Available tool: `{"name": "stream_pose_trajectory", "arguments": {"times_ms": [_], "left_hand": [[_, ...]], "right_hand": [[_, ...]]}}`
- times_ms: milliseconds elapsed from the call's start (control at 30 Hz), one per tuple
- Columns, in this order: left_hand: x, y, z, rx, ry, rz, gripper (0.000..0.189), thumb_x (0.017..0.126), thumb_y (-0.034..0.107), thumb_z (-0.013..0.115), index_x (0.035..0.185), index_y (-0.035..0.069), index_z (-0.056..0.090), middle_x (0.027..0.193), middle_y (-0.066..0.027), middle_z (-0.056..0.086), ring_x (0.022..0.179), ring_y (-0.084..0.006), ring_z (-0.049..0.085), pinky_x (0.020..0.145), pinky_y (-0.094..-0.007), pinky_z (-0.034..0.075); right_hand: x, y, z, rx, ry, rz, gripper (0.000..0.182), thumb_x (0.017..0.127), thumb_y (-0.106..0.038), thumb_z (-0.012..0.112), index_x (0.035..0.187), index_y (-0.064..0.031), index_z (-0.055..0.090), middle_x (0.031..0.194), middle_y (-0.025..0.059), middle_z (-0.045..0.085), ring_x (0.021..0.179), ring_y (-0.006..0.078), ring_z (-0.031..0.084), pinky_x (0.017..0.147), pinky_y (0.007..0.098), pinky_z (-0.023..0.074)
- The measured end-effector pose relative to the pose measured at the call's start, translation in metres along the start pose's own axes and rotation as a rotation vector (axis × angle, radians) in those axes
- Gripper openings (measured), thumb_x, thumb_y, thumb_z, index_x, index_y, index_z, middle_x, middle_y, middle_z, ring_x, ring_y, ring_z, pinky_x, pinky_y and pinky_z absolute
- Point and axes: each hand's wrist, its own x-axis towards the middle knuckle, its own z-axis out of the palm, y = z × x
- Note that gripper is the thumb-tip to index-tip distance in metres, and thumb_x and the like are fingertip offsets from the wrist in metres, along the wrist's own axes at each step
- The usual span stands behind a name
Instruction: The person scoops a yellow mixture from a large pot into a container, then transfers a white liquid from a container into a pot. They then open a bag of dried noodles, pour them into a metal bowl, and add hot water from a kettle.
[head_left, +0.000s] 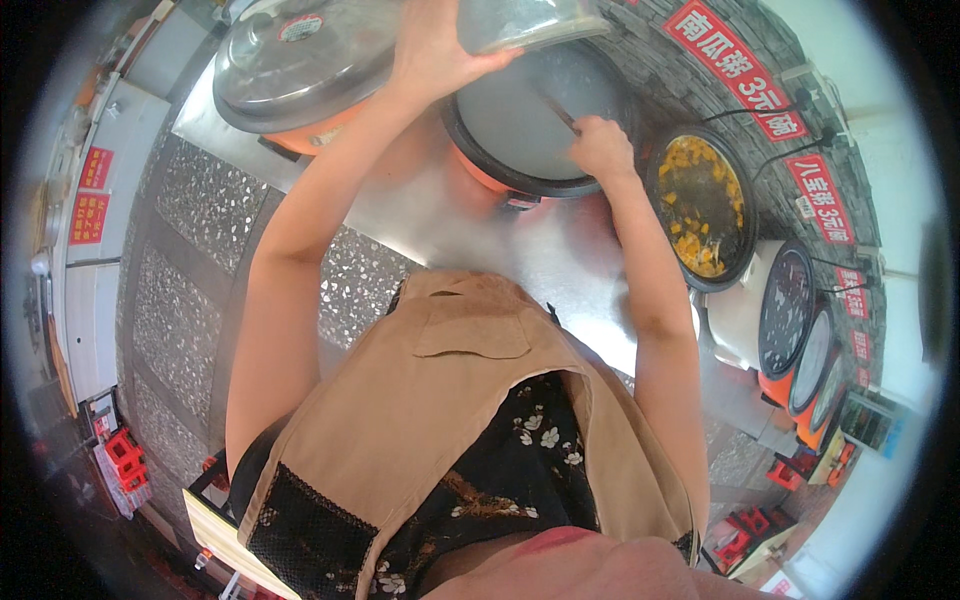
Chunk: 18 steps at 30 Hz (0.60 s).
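My left hand (435, 56) grips a clear container (529, 22) at the top of the view, above the back of an uncovered round cooker pot (457, 124). The container's upper part is cut off by the frame. Pale, cloudy liquid (502, 112) fills the pot. My right hand (602, 146) is closed around the handle of a utensil (556, 109) over the pot's right side; its far end reaches into the liquid and is hidden there. To the left of this pot stands another cooker with a shiny domed lid (322, 56).
A pot of yellow-orange chunks (701, 206) stands right of my right forearm, with a white cooker (739, 307) and several more cookers beyond. All share a steel counter (442, 217) against a stone-patterned wall (660, 56) with red signs. Speckled floor (202, 202) lies left.
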Motion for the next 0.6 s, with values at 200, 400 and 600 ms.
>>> {"name": "stream_pose_trajectory", "arguments": {"times_ms": [200,400,600], "left_hand": [[-0.006,0.0,0.001,0.069,0.029,-0.052,0.08,0.057,0.025,0.08,0.124,0.006,0.041,0.12,-0.016,0.048,0.111,-0.0348,0.045,0.095,-0.0441,0.035],[-0.007,0.003,0.006,0.069,0.058,-0.003,0.081,0.056,0.025,0.081,0.124,0.007,0.042,0.12,-0.016,0.048,0.111,-0.0355,0.045,0.095,-0.0458,0.034],[-0.002,0.01,0.014,0.048,0.062,0.055,0.082,0.054,0.024,0.081,0.124,0.007,0.042,0.119,-0.0153,0.049,0.11,-0.0347,0.046,0.094,-0.045,0.035]], "right_hand": [[-0.02,0.033,-0.018,0.057,-0.034,-0.046,0.029,0.074,-0.012,0.054,0.1,-0.0103,0.068,0.099,0.0213,0.064,0.095,0.0366,0.061,0.086,0.0424,0.0482],[-0.069,0.046,-0.033,0.068,-0.067,-0.041,0.028,0.075,-0.014,0.055,0.099,-0.009,0.068,0.098,0.0215,0.064,0.093,0.038,0.061,0.085,0.0434,0.0484],[-0.112,0.035,-0.06,0.047,-0.101,-0.076,0.026,0.074,-0.013,0.055,0.095,-0.008,0.069,0.092,0.0232,0.064,0.088,0.0393,0.061,0.083,0.0453,0.0486]]}}
